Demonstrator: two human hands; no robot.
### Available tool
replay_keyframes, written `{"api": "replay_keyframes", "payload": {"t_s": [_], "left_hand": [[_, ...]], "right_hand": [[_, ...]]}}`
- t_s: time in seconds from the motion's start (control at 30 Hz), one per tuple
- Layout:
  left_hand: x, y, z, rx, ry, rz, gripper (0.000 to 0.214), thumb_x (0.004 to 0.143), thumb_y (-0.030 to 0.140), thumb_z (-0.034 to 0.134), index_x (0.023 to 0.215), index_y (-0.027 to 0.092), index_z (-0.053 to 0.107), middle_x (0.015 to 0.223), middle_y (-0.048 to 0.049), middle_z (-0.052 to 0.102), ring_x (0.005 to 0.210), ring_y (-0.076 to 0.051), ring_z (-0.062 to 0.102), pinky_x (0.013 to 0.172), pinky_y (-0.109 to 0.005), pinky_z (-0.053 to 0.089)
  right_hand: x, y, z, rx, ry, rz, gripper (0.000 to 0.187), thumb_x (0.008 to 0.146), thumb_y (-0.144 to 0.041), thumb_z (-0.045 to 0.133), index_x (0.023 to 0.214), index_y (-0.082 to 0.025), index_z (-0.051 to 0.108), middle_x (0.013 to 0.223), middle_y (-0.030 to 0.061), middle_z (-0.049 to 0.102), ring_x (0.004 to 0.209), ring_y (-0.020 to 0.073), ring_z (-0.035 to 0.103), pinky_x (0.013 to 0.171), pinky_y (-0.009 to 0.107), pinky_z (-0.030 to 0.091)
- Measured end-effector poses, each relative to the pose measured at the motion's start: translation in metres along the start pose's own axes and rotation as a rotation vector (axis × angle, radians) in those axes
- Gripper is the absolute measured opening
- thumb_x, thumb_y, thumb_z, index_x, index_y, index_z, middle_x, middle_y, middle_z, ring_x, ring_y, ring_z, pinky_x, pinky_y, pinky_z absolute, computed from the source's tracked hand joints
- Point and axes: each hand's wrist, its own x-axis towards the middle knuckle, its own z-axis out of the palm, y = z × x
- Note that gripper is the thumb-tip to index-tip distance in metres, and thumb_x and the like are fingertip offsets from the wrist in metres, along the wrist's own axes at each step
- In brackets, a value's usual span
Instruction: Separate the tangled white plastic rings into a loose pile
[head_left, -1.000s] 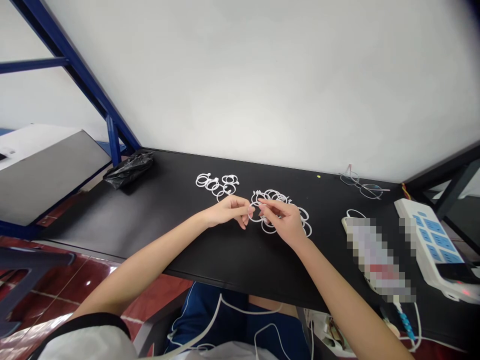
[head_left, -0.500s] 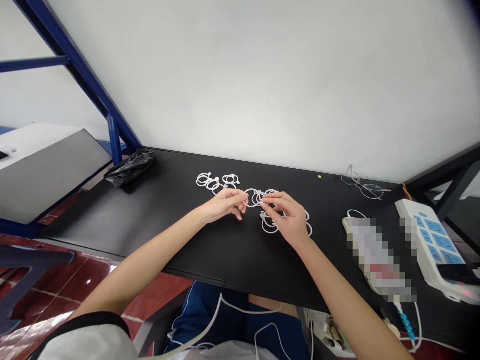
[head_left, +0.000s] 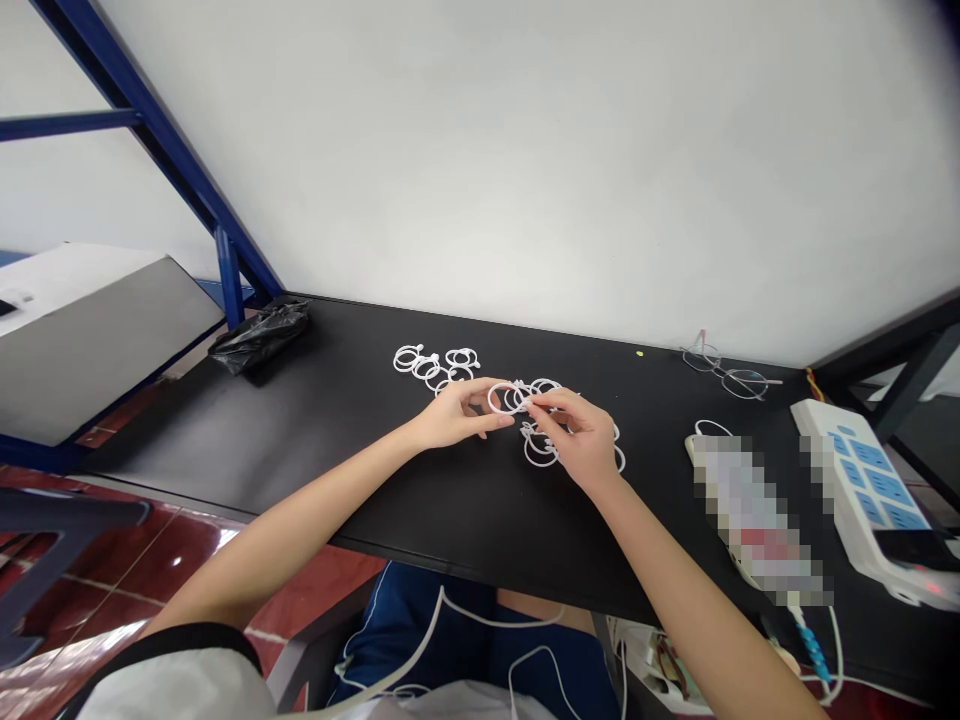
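Between the thumb and fingertips of my right hand (head_left: 574,430) is a thin white ring (head_left: 493,400), pinched at a small knob on its right side and held above the desk. My left hand (head_left: 461,412) is just left of this ring, its thumb and fingers spread around it; whether they touch it I cannot tell. More white rings (head_left: 540,458) lie under and around my right hand, partly hidden by it. Beyond my left hand, several white rings with small knobs (head_left: 426,368) rest in a loose cluster.
The black desk (head_left: 450,510) meets a white wall. A crumpled black plastic bag (head_left: 259,335) lies at the left. On the right are eyeglasses (head_left: 724,368), a blurred-out phone (head_left: 757,520) with a cable, and a white power strip (head_left: 870,480). White cords hang over my lap.
My left thumb and fingers have parted from their pinch on the ring's left side. My right hand keeps its hold, and the ring has turned slightly.
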Motion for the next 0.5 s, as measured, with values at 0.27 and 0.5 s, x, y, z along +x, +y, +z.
{"api": "replay_keyframes", "payload": {"t_s": [0.27,0.5], "left_hand": [[-0.0034,0.0057,-0.0048,0.288,0.086,0.137,0.048,0.08,0.041,0.072,0.12,0.015,0.065,0.082,-0.003,0.064,0.061,-0.009,0.057,0.054,-0.018,0.048],[-0.0047,0.0066,-0.0084,0.418,0.162,0.298,0.04,0.077,0.038,0.074,0.108,0.014,0.07,0.066,-0.0002,0.063,0.057,-0.01,0.058,0.063,-0.023,0.05]], "right_hand": [[0.0034,-0.0031,-0.0043,-0.081,-0.032,-0.064,0.012,0.087,-0.029,0.065,0.092,-0.025,0.075,0.087,0.0048,0.071,0.075,0.0177,0.066,0.059,0.03,0.059],[0.0056,-0.004,-0.0072,-0.192,-0.084,-0.188,0.013,0.088,-0.027,0.063,0.092,-0.025,0.076,0.084,0.0044,0.074,0.072,0.0179,0.067,0.06,0.031,0.057]]}}
